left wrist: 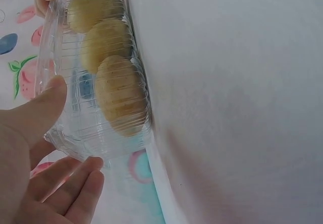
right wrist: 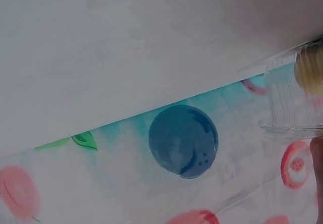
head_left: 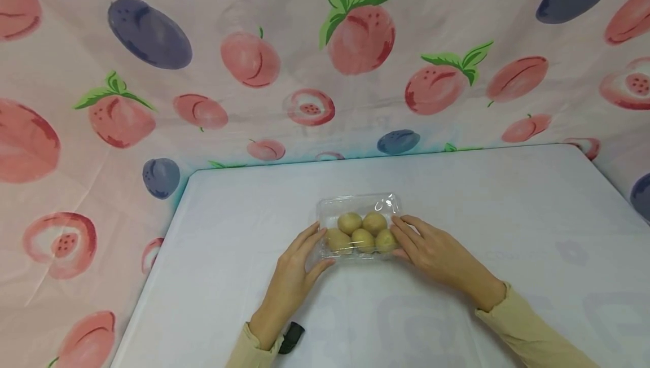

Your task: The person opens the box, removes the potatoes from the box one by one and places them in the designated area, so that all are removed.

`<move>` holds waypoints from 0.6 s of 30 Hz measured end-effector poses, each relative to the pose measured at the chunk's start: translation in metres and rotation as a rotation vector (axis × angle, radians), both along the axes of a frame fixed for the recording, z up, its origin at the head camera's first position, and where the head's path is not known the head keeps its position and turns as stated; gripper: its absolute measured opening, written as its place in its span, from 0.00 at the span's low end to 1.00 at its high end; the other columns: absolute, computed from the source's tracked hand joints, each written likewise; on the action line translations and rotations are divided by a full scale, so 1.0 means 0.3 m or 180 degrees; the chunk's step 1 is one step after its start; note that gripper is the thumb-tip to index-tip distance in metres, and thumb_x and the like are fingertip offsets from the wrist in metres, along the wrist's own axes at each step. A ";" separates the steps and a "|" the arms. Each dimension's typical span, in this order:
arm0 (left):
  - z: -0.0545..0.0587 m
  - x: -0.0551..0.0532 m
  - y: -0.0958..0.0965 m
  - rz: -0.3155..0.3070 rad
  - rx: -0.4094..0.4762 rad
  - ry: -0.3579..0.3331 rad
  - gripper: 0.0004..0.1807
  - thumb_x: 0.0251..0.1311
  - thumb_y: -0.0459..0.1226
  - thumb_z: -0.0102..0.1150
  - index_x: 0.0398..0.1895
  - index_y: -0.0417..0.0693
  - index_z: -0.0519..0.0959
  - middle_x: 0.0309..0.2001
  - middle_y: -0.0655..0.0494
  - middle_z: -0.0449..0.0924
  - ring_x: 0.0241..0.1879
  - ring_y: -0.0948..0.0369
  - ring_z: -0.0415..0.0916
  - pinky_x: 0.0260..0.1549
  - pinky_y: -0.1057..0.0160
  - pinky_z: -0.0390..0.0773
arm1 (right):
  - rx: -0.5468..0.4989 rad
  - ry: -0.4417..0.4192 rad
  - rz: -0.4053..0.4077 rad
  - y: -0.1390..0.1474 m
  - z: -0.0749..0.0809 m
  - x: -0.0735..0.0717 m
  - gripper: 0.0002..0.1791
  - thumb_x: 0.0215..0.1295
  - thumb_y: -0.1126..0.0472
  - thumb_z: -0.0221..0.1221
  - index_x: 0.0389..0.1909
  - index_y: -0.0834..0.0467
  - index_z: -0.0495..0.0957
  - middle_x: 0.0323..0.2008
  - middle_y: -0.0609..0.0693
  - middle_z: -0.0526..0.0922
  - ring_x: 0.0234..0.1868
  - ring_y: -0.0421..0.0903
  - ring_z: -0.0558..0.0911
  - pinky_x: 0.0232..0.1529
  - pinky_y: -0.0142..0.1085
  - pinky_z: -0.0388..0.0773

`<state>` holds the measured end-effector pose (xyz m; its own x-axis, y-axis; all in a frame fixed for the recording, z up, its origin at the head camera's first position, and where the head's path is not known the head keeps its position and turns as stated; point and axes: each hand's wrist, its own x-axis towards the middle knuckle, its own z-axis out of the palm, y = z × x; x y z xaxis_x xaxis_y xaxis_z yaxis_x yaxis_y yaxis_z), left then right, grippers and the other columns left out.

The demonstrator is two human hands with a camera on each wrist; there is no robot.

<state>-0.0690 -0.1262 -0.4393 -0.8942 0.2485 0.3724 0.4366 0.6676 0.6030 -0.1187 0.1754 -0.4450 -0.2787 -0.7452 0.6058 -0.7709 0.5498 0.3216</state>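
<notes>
A clear plastic box (head_left: 355, 203) sits on the white table, with several yellow-brown potatoes (head_left: 363, 240) inside. My left hand (head_left: 291, 272) holds the box's left end, its thumb toward the near edge and its fingers along the side. At the right end, the fingers of my right hand (head_left: 435, 252) hold the box by its side. The left wrist view shows the left thumb against the ribbed plastic box (left wrist: 70, 143), three potatoes (left wrist: 118, 90) showing through the wall. Only the box's end (right wrist: 282, 105) and part of my right hand (right wrist: 317, 173) appear in the right wrist view.
The white table (head_left: 487, 204) extends around the box. Behind and beside it hangs a pink cloth (head_left: 284, 7) printed with fruit. A small black object (head_left: 291, 338) shows by the left cuff.
</notes>
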 end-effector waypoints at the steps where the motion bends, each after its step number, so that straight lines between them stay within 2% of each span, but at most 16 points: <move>1: 0.000 0.000 0.000 -0.0007 0.0006 0.0001 0.33 0.54 0.40 0.72 0.65 0.45 0.74 0.68 0.47 0.71 0.66 0.52 0.71 0.63 0.55 0.73 | 0.0003 -0.0005 0.0005 0.001 0.000 0.000 0.30 0.82 0.50 0.39 0.49 0.71 0.80 0.47 0.63 0.85 0.47 0.57 0.84 0.44 0.41 0.85; 13: 0.000 0.003 0.000 0.0038 -0.0030 -0.0023 0.33 0.56 0.41 0.71 0.65 0.46 0.74 0.69 0.48 0.70 0.66 0.53 0.71 0.63 0.57 0.73 | 0.0076 0.0053 0.0095 0.004 0.005 -0.009 0.30 0.81 0.50 0.40 0.48 0.71 0.80 0.47 0.64 0.85 0.46 0.56 0.84 0.43 0.42 0.85; 18: -0.006 0.004 0.005 0.0005 -0.0034 0.0009 0.33 0.56 0.40 0.71 0.66 0.45 0.73 0.69 0.48 0.69 0.66 0.52 0.71 0.64 0.57 0.73 | -0.0184 0.0032 0.0391 -0.010 0.036 -0.020 0.25 0.81 0.56 0.40 0.41 0.71 0.81 0.40 0.63 0.86 0.41 0.55 0.84 0.39 0.43 0.86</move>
